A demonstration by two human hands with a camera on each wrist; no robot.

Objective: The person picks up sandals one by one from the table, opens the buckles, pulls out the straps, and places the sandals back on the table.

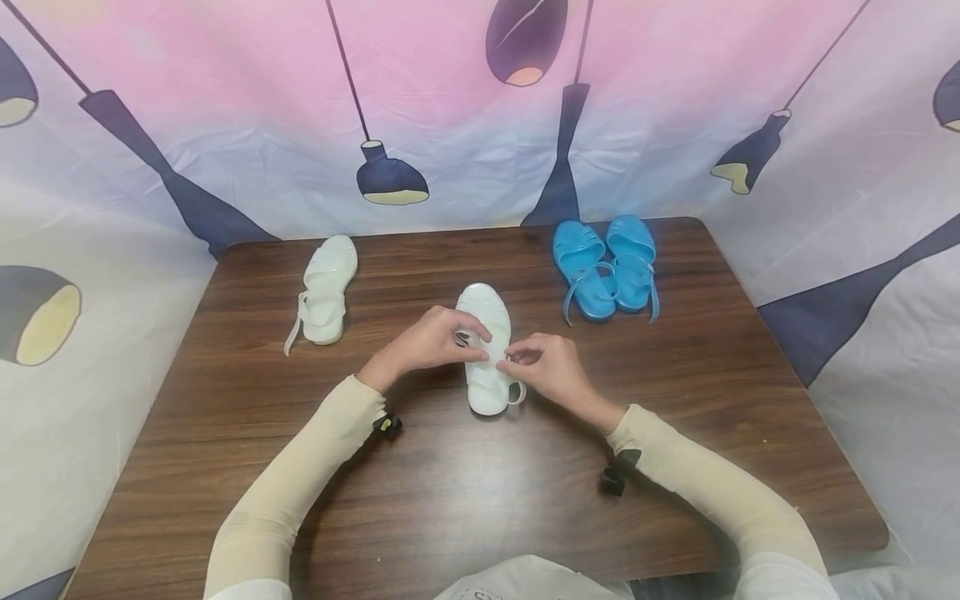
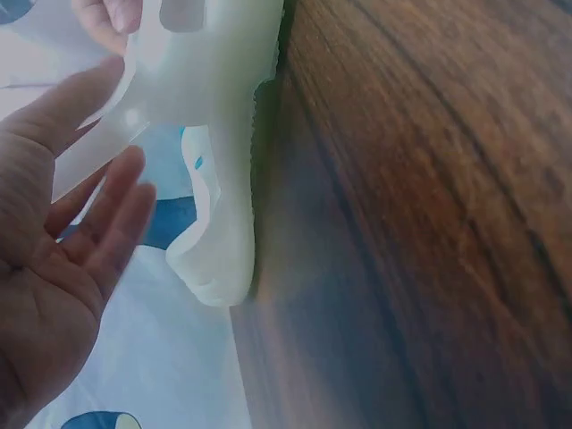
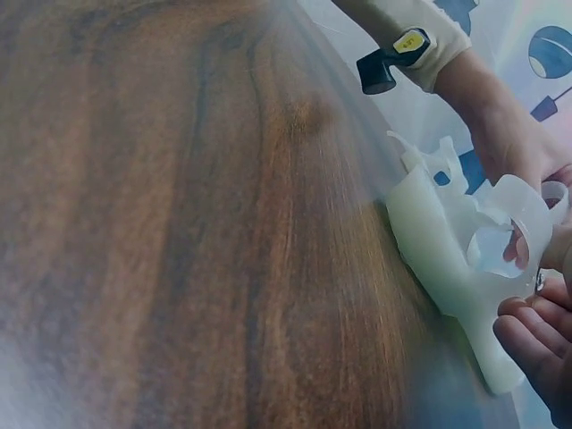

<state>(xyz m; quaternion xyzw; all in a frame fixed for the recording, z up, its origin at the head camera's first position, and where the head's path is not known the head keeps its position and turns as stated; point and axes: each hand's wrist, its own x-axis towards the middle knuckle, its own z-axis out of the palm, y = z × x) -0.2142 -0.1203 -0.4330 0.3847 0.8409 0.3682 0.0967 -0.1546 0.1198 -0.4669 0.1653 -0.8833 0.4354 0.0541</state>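
At the left of a dark wood-grain surface (image 1: 465, 492), we see one white sandal (image 1: 324, 307) standing alone, its loose tail (image 1: 292, 336) trailing outward. Towards the middle, the left grip (image 1: 435, 337) curls about a pale strap (image 2: 98, 154) of a second white sandal (image 1: 497, 333), which sits upright at mid-surface, toe pointing away from the person at work; in the head view, thumb and forefinger stand slightly apart at their tips. Just across from it, the right grip (image 1: 551, 367) is drawn narrow, thumb and fingers pinching at a small metal buckle (image 3: 540, 281) on the sandal's right side. We cannot tell whether the strap is threaded through it. For this fine buckle work, we judge it best to let the left grip steady the sandal and keep the strap flat and slack, while the right grip turns the buckle square to it; a hard tug could tip so light a shoe or twist the soft band, so small, even pulls would serve better. At the far right, a pair of blue sandals (image 1: 630, 271) stands side by side near the back edge, well apart from both hands.
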